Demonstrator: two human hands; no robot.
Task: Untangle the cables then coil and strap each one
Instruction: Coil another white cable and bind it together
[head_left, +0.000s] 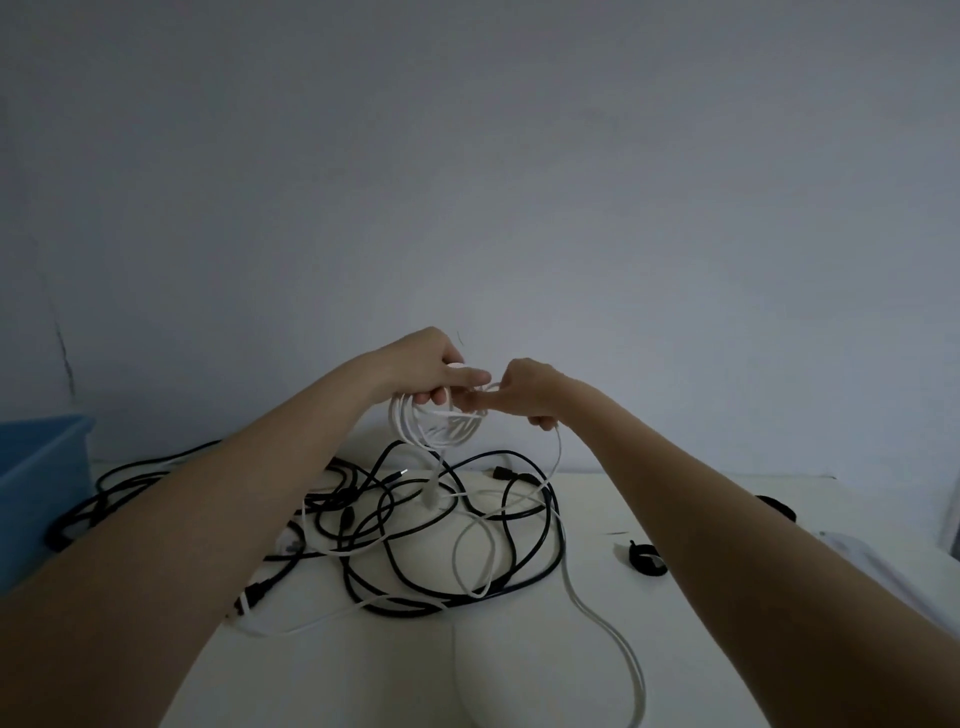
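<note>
1. We are partway through coiling, by our judgement: one thin white cable (434, 423) is being wound into loops in the air, above the far side of the table (519, 675).
2. Our left hand (428, 371) is curling its fingers round the top of the gathered loops, so the coil is hanging just below that grip.
3. Our right hand (524, 392) is pinching the same cable just right of the coil, touching or nearly touching the left fingertips; the free length is dropping from under it towards the table.
4. That tail is running down into the tangle of black cables (415, 545) and other white strands in the middle of the table, so it is probably not free yet.
5. The next move is calling for drawing more slack out of the tangle and laying another loop into the left hand.
6. Black straps (647, 558) are lying on the right of the table, well apart from the coil; a blue bin (36, 478) is standing at the far left.
</note>
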